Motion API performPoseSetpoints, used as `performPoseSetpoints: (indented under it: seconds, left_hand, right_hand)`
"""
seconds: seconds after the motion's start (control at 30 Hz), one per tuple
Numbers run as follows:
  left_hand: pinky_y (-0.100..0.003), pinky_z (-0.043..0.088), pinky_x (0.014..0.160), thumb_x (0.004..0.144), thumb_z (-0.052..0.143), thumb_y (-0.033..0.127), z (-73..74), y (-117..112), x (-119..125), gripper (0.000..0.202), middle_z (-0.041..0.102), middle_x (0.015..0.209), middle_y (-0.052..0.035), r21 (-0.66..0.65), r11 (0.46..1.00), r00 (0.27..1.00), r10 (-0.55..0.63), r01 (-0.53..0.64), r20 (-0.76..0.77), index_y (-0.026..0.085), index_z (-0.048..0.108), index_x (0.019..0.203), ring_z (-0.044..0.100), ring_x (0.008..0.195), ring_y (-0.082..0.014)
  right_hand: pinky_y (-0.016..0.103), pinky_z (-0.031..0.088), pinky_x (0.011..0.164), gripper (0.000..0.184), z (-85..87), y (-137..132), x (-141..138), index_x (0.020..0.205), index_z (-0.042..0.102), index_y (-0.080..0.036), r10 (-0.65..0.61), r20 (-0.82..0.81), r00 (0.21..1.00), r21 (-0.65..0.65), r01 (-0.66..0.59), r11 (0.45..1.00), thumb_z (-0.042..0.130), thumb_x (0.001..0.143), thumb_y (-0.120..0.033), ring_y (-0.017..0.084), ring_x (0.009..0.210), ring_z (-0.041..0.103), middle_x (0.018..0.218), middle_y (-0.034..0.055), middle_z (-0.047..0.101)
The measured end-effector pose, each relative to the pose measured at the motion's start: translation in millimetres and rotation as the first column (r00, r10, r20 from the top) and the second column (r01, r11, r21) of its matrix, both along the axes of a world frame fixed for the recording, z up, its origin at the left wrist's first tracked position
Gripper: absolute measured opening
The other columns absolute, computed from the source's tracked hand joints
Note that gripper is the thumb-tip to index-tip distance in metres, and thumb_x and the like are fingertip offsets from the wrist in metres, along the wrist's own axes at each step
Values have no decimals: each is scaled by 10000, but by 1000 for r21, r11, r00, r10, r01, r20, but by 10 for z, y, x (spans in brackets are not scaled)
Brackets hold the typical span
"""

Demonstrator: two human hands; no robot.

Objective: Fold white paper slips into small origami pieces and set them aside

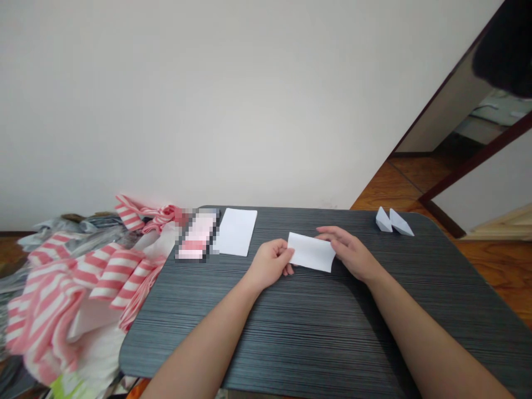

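A small white sheet of paper [311,252], oblong and slightly bowed, is held above the middle of the dark table. My left hand [272,263] pinches its left edge, thumb in front and the other fingers curled behind. At the right edge is my right hand [351,252], its fingers reaching behind the upper corner and touching the paper. Part of those fingertips is hidden by the sheet. Farther right on the table, a folded white paper piece [394,221] stands with two pointed halves spread apart.
A stack of white paper [238,231] lies at the table's back left, beside a pixelated phone-shaped object [198,233]. Red-and-white striped cloth [100,271] is heaped left of the dark tabletop [282,332]. A pale wall rises behind, and a doorway opens at the right.
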State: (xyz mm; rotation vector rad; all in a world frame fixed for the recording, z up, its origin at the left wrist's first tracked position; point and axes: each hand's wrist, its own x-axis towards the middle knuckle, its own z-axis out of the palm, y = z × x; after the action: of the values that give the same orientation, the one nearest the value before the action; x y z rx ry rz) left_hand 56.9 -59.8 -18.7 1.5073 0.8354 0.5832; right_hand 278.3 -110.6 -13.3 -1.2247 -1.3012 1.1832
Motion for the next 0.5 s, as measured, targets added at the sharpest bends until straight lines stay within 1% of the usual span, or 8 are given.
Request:
performPoseSetpoints:
  seconds: [0.03,0.1,0.17,0.23,0.3,0.4,0.43,0.5]
  left_hand:
    - [-192,396,451,835,452,379,16,-14,-3,250,585,546,-6,30,999,999,-22,23,-32,148,546,812,531,456,-102]
    - [-187,377,459,829,456,365,55,-43,-9,247,566,528,3,110,991,994,-63,73,-93,150,560,764,529,466,-101]
    - [-188,362,469,828,455,350,92,-66,-16,249,563,530,7,185,974,984,-105,131,-142,151,573,737,522,473,-99]
    - [-189,345,471,825,455,338,121,-78,-21,246,566,537,7,227,960,975,-124,166,-185,150,578,724,508,472,-95]
    - [-188,327,474,821,459,322,141,-80,-25,238,569,545,7,260,947,966,-134,191,-222,147,582,718,491,476,-91]
    - [-187,306,485,811,470,299,160,-73,-29,225,574,567,6,324,915,953,-156,239,-261,146,585,694,471,504,-87]
    - [-186,301,488,809,472,294,163,-70,-30,223,573,574,6,344,905,949,-161,252,-270,145,584,686,466,513,-87]
    - [-185,290,489,807,470,288,165,-65,-32,221,561,580,9,373,889,945,-161,265,-286,145,583,682,454,522,-85]
  right_hand:
    - [320,473,738,424,11,-3,11,1171,511,-183,18,-16,1000,-4,-18,1000,517,831,-437,207,882,610,1055,99,643]
    - [319,473,714,434,43,-12,21,1164,523,-173,116,-18,993,-80,-117,990,525,824,-443,219,880,615,1051,112,649]
    - [292,468,642,421,78,-22,17,1131,550,-163,225,19,974,-173,-218,960,564,802,-425,211,810,627,991,105,670]
    - [266,452,588,396,105,-31,0,1088,577,-152,288,61,956,-230,-268,936,596,781,-400,190,730,626,910,87,683]
    - [255,443,573,381,121,-39,-30,1071,586,-146,312,69,948,-250,-287,925,614,769,-376,175,692,618,867,73,685]
    - [248,443,572,359,126,-44,-86,1064,585,-157,333,45,942,-255,-311,915,625,761,-346,166,690,612,874,66,684]
    - [242,439,562,333,125,-44,-103,1040,593,-161,340,57,939,-258,-315,913,624,761,-340,160,678,608,868,61,683]
    - [219,411,506,261,121,-42,-128,961,616,-163,326,131,936,-258,-285,923,602,775,-346,138,606,582,788,41,674]
